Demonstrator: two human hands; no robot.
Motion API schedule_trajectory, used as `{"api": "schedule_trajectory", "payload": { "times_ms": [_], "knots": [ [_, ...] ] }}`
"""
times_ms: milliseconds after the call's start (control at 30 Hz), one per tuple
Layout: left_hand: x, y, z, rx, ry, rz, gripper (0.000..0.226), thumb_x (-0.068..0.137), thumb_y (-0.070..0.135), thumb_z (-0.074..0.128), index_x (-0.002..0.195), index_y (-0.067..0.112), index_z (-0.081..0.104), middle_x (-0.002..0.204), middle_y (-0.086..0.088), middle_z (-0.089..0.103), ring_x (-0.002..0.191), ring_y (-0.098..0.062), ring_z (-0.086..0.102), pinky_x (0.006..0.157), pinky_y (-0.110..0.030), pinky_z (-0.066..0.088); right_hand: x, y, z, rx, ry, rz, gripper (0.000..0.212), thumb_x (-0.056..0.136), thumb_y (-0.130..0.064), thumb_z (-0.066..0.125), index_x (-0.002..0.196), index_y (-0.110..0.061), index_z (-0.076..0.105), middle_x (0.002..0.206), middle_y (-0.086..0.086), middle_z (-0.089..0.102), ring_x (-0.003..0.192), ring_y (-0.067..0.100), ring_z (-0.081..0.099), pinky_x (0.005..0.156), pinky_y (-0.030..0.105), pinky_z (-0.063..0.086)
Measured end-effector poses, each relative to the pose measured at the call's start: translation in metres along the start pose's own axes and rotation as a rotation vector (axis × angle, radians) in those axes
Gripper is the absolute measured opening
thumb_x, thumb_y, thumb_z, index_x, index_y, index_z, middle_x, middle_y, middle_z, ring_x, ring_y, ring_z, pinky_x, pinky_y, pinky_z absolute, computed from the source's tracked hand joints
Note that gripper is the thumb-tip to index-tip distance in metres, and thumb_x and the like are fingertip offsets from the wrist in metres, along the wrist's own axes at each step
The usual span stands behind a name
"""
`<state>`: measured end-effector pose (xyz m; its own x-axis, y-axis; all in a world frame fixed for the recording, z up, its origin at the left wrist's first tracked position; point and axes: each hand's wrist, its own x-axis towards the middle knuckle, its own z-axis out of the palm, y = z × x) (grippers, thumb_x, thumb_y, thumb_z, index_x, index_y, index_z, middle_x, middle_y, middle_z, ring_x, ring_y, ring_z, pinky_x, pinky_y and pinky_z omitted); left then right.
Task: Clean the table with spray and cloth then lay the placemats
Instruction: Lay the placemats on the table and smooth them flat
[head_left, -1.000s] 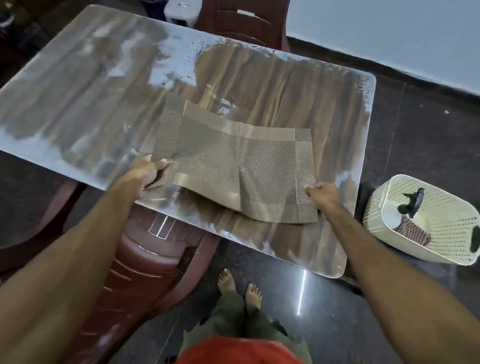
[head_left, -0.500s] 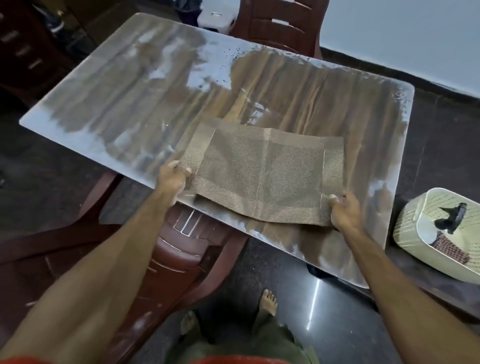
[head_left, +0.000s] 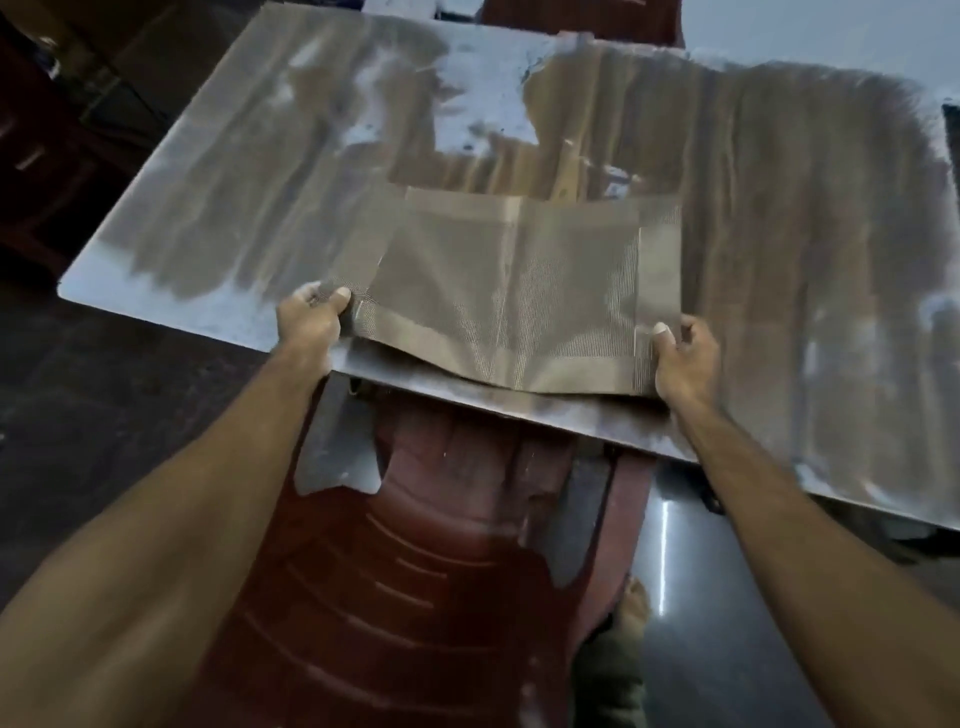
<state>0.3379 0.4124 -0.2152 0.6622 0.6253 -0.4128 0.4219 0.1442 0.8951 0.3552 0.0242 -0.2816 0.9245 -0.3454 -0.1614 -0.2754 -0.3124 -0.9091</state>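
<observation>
Both hands, left hand (head_left: 311, 322) and right hand (head_left: 685, 358), pinching woven beige rectangular placemat (head_left: 519, 280), have drawn it nearer the glossy brown table (head_left: 779, 208) edge; near edge rippled, not yet flat.

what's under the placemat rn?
The placemat lies over the table, both hands pinching its near corners: left hand, right hand. Its near edge bulges up, shadow beneath. Anything under the rest is covered.

Stood tucked under the table's near edge, a dark red plastic chair (head_left: 457, 597), its ribbed back toward the camera; behind the far edge, another red chair (head_left: 582, 18), only its top showing; underfoot, dark glossy floor (head_left: 727, 649) with a thin bright reflection; at left, dim wooden furniture (head_left: 36, 171).
</observation>
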Motion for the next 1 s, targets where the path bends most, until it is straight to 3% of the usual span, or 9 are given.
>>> {"api": "schedule_trajectory", "payload": {
  "times_ms": [100,167,267,467,600,733,833,900,1000],
  "knots": [
    [0.03,-0.007,-0.017,-0.012,-0.083,-0.106,0.014,0.098,0.005,0.058,0.088,0.015,0.057,0.085,-0.001,0.061,0.079,-0.014,0.062,0.056,-0.024,0.058,-0.002,0.0,0.017,0.032,0.062,0.042,0.025,0.097,-0.019,0.062,0.117,-0.004,0.061,0.099,0.009,0.068,0.08,0.011,0.06,0.063,0.011,0.045],
    [0.048,-0.016,-0.028,0.001,-0.152,-0.17,0.016,0.097,0.003,0.058,0.085,0.013,0.058,0.088,-0.003,0.064,0.092,-0.021,0.064,0.066,-0.033,0.059,-0.004,0.001,0.017,0.103,0.109,0.087,0.029,0.096,-0.017,0.063,0.12,0.0,0.061,0.09,0.0,0.066,0.069,-0.003,0.059,0.059,0.007,0.042],
    [0.06,-0.029,-0.043,0.028,-0.215,-0.224,0.015,0.096,0.002,0.058,0.085,0.013,0.059,0.091,0.0,0.067,0.087,-0.015,0.065,0.079,-0.033,0.055,-0.014,0.002,0.01,0.147,0.063,0.141,0.029,0.096,-0.014,0.064,0.122,-0.003,0.058,0.092,-0.008,0.065,0.068,-0.017,0.06,0.065,0.004,0.044],
    [0.063,-0.044,-0.052,-0.017,-0.219,-0.191,0.013,0.096,0.011,0.061,0.085,0.016,0.063,0.068,0.01,0.073,0.061,-0.003,0.069,0.05,-0.017,0.053,-0.031,0.006,0.01,0.104,0.061,0.119,0.028,0.095,-0.009,0.064,0.121,-0.007,0.053,0.09,-0.001,0.067,0.071,-0.01,0.065,0.067,0.008,0.048],
    [0.061,-0.048,-0.048,-0.091,-0.146,-0.175,0.008,0.094,0.013,0.065,0.089,0.018,0.066,0.092,0.003,0.071,0.075,-0.007,0.07,0.054,-0.017,0.054,-0.032,0.006,0.016,0.038,0.083,0.022,0.025,0.094,-0.014,0.066,0.116,-0.014,0.053,0.09,-0.001,0.067,0.072,-0.009,0.064,0.067,0.009,0.047],
    [0.062,-0.047,-0.043,-0.111,-0.066,-0.192,0.005,0.092,0.016,0.069,0.09,0.019,0.066,0.096,0.003,0.071,0.088,-0.011,0.069,0.057,-0.019,0.055,-0.033,0.011,0.015,0.032,0.084,0.003,0.02,0.091,-0.024,0.071,0.105,-0.018,0.058,0.081,0.001,0.065,0.072,0.009,0.061,0.065,0.021,0.048],
    [0.059,-0.046,-0.037,-0.158,0.006,-0.22,0.007,0.092,0.018,0.07,0.087,0.018,0.065,0.1,0.002,0.071,0.102,-0.015,0.069,0.07,-0.024,0.058,-0.033,0.014,0.013,0.018,0.06,-0.026,0.019,0.09,-0.022,0.072,0.101,-0.012,0.059,0.075,-0.001,0.056,0.066,0.006,0.051,0.058,0.017,0.042],
    [0.057,-0.042,-0.036,-0.208,0.038,-0.252,0.012,0.093,0.021,0.068,0.086,0.018,0.06,0.094,0.003,0.07,0.094,-0.012,0.069,0.071,-0.023,0.058,-0.034,0.015,0.013,0.005,0.048,-0.047,0.02,0.09,-0.022,0.072,0.098,-0.011,0.059,0.074,-0.002,0.054,0.064,0.004,0.049,0.057,0.013,0.041],
    [0.058,-0.039,-0.038,-0.291,0.027,-0.304,0.009,0.095,0.027,0.062,0.09,0.02,0.06,0.08,0.006,0.072,0.069,-0.007,0.069,0.055,-0.018,0.054,-0.036,0.015,0.014,-0.004,0.033,-0.061,0.018,0.09,-0.02,0.072,0.097,-0.01,0.058,0.073,-0.005,0.054,0.062,0.001,0.048,0.055,0.01,0.042]
  ]
}}
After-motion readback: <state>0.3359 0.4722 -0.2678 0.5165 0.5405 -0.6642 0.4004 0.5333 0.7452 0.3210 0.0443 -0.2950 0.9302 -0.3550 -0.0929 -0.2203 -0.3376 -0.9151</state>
